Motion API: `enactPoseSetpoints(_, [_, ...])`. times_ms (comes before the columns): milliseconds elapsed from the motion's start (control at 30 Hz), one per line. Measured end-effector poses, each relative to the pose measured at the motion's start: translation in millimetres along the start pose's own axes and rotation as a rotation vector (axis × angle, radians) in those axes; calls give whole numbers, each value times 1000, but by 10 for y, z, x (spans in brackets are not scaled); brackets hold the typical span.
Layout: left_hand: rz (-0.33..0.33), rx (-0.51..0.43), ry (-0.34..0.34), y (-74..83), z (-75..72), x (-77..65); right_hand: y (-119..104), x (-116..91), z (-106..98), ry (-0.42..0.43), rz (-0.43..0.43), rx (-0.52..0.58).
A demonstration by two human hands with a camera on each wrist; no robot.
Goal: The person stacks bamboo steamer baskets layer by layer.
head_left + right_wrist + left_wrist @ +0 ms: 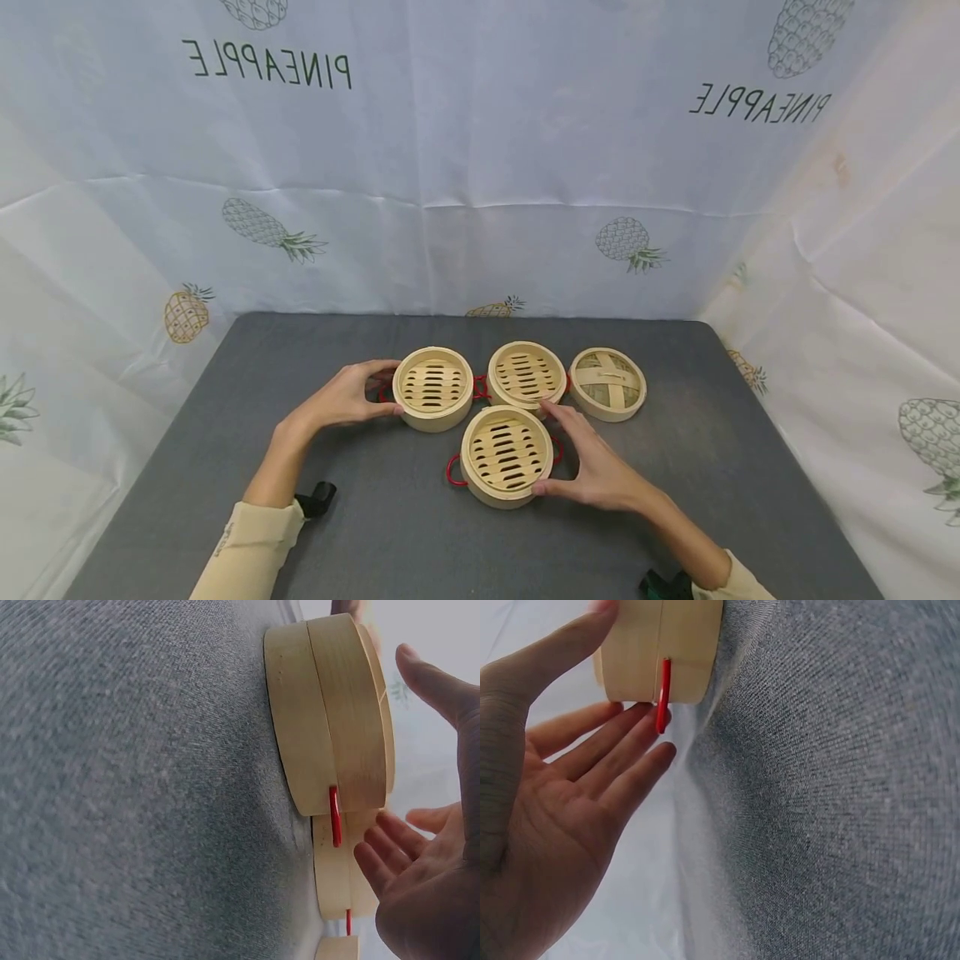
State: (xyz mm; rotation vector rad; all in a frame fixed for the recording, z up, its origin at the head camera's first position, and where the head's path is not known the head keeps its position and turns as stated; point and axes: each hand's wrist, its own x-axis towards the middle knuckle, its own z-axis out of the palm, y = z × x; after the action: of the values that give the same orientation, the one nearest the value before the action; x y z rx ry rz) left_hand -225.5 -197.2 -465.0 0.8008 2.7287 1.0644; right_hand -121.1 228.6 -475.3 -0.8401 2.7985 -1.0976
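Clearly, the front steamer (pixel 507 454) lies just left of the right hand (pixel 600 471), the nearer of the two.
It sits slats up, about midway between the side edges of the worktop (pixel 390 533); being round, it has no long axis, but its red handles (pixel 453 470) make a line whose right end tips toward the far edge. The right fingers look ungripped, spread from the thumb about that right handle; whether the thumb touches, I cannot tell. Farther off, the left hand (pixel 348 396) reaches round the left steamer (pixel 432 387) from its left, fingers extended, not clenched; this one's handles run roughly along the far edge. Behind stand the back steamer (pixel 527 375) and, toward the far right corner, the lid (pixel 607 385).
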Motion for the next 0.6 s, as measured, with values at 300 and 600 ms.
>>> enactPoseSetpoints(300, [-7, -15, -2, 9, -16, 12, 3, -28, 22, 3, -46, 31])
enactPoseSetpoints(600, [-17, -22, -2, -18, 1, 23, -27, -56, 20, -13, -35, 45])
